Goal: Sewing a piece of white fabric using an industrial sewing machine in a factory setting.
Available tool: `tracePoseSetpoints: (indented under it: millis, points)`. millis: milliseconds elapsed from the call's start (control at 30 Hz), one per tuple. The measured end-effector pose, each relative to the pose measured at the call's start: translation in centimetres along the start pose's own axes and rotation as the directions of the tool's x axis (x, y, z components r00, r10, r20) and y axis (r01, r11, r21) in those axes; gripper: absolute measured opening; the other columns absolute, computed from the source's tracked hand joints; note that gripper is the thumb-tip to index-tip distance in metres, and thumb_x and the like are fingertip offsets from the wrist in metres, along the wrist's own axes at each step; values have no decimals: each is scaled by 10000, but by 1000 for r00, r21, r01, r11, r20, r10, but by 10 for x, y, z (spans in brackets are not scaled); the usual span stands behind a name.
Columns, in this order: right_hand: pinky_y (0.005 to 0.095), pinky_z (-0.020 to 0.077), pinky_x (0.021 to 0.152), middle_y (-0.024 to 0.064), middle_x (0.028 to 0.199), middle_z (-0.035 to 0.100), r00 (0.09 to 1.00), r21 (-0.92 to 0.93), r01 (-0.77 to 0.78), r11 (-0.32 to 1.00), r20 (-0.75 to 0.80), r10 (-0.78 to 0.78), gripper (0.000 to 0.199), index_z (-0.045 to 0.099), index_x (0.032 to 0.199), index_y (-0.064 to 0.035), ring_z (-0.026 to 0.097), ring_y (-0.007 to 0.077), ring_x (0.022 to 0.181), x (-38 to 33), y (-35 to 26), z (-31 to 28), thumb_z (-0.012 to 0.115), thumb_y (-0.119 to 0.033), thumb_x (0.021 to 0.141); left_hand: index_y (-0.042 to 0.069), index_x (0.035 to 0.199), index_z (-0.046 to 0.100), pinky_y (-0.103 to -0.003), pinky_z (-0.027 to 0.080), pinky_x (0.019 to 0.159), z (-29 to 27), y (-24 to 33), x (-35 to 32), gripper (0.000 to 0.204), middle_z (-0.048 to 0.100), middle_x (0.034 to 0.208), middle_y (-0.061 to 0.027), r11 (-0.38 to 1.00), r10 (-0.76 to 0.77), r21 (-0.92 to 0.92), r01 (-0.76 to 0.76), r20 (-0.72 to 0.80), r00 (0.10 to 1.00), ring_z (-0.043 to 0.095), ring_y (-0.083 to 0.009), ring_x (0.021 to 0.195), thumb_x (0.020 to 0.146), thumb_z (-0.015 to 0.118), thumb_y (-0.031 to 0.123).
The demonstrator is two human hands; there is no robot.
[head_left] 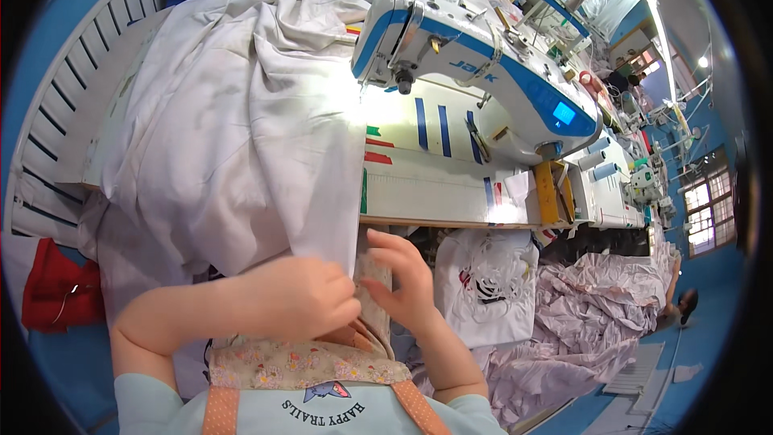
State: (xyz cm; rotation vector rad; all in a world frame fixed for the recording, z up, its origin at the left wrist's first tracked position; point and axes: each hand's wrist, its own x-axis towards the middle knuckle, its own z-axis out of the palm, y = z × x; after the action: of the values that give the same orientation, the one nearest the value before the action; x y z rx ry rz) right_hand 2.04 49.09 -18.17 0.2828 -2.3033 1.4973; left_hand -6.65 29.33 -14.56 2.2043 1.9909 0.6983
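A large white cloth (217, 129) is draped over the left of the sewing table, and its right edge hangs down over the front. My left hand (302, 298) is closed at the lower end of that edge, its fingers curled at the cloth; the fingertips are partly hidden. Just right of it, my right hand (401, 282) is raised, with thumb and fingers apart and nothing between them. Above the cloth's right edge stands a white and blue sewing machine (475, 56), its lamp lighting the needle area.
Small scissors (478, 141) lie on the machine bed by blue tape strips. A yellow box (554, 193) and thread cones (600, 165) sit to the right. Below are a white piece with loose threads (487, 286) and crumpled pinkish fabric (592, 298). Red cloth (60, 290) hangs at left.
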Motion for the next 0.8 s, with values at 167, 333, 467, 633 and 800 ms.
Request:
tracePoseSetpoints:
  millis: [167, 333, 467, 633, 800]
  points:
    - [360, 526, 822, 75, 936, 671, 858, -355, 513, 781, 197, -474, 290, 678, 883, -50, 650, 256, 920, 31, -1, 0, 666, -45, 593, 40, 671, 498, -332, 471, 596, 39, 17, 28, 171, 519, 690, -88, 972, 142, -148, -182, -242, 960, 548, -226, 654, 739, 568, 180]
    - [396, 541, 793, 119, 824, 686, 948, -269, 307, 913, 7, -317, 193, 677, 843, -13, 670, 252, 784, 35, -5, -5, 614, 48, 671, 11, 1191, 521, -309, 438, 937, 67, -41, 11, 378, 559, 1162, -118, 618, -493, -508, 599, 343, 799, 524, -220, 1078, 933, 505, 287]
    - [403, 539, 810, 116, 825, 685, 978, -205, 199, 958, -19, -207, 232, 682, 850, -29, 670, 264, 801, 15, 14, 11, 608, 67, 652, 53, 1390, 362, -328, 270, 1105, 46, -43, -36, 501, 352, 1441, -124, 382, -786, -608, 696, 183, 590, 337, -221, 1314, 975, 439, 324]
    - [403, 535, 822, 97, 858, 688, 992, -219, 121, 968, 44, -114, 265, 678, 854, -54, 668, 240, 817, -5, 44, 21, 592, 59, 630, 42, 1018, 670, -352, 484, 804, -18, -10, -77, 291, 659, 1002, -127, 491, -647, -559, 668, 280, 709, 621, -278, 908, 763, 687, 181]
    - [406, 532, 830, 93, 862, 687, 990, -214, 101, 972, 118, -77, 322, 679, 877, -65, 664, 241, 810, -1, 56, 21, 586, 27, 583, 28, 1073, 590, -383, 482, 719, -39, -91, -102, 418, 642, 832, -120, 188, -502, 272, 944, -800, 330, 609, -328, 771, 681, 708, 111]
